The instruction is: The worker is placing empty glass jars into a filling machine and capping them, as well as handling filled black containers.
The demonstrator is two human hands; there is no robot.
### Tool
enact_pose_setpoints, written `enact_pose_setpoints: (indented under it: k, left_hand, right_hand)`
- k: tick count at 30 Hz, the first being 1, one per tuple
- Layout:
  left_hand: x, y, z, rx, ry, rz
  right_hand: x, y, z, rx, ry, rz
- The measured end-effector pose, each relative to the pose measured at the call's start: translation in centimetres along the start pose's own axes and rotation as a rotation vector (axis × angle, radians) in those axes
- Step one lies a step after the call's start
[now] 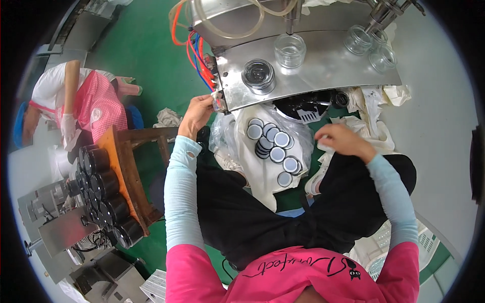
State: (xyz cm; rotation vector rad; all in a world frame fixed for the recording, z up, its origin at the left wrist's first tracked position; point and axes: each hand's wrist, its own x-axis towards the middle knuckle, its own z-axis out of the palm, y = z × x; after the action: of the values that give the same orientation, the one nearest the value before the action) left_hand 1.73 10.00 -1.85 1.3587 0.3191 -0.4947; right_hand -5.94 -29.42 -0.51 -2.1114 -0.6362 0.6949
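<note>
My left hand [197, 114] is at the front left corner of a steel filling machine [323, 63], its fingers closed on a small fitting [218, 102] there. My right hand [346, 139] hovers above my right knee with curled fingers; nothing shows in it. On the machine's top, a glass jar with dark contents [258, 77] stands near the left side. Under the left nozzle [292, 20] is a clear, empty-looking glass jar [290, 50]. Several more glass jars [358, 40] stand by the right nozzle.
Round lids [277, 154] lie on white cloth in a plastic bag between my knees. Red and blue hoses [198, 60] hang at the machine's left. Black-looking jars [105, 184] stand on a wooden stool [121, 166]; beyond it, a person in a pink checked apron [103, 103] bends over.
</note>
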Motion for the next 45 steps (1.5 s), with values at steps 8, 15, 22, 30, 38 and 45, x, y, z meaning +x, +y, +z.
enact_pose_setpoints:
  k: [8, 15, 22, 30, 38, 45]
  left_hand:
    - [-1.0, 0.4, 0.8, 0.151, 0.24, 0.101]
    - [-8.4, 5.1, 5.6, 0.348, 0.398, 0.467]
    - [-5.6, 3.0, 12.0, 0.479, 0.184, 0.534]
    - [-0.9, -1.2, 12.4, 0.659, 0.274, 0.681]
    - [-0.3, -1.9, 14.4, 0.508, 0.279, 0.572]
    - [-0.3, -1.5, 14.4, 0.51, 0.327, 0.584]
  right_hand:
    - [6.1, 9.0, 14.9, -0.349, -0.391, 0.068]
    - [5.8, 8.4, 23.0, -0.478, -0.178, 0.279]
    - [6.5, 8.5, 20.7, -0.317, -0.102, 0.262]
    - [6.9, 9.8, 24.9, -0.32, -0.022, 0.342]
    - [5.7, 11.4, 23.7, -0.183, -0.029, 0.246]
    - [6.1, 8.0, 21.3, -0.149, 0.153, 0.308]
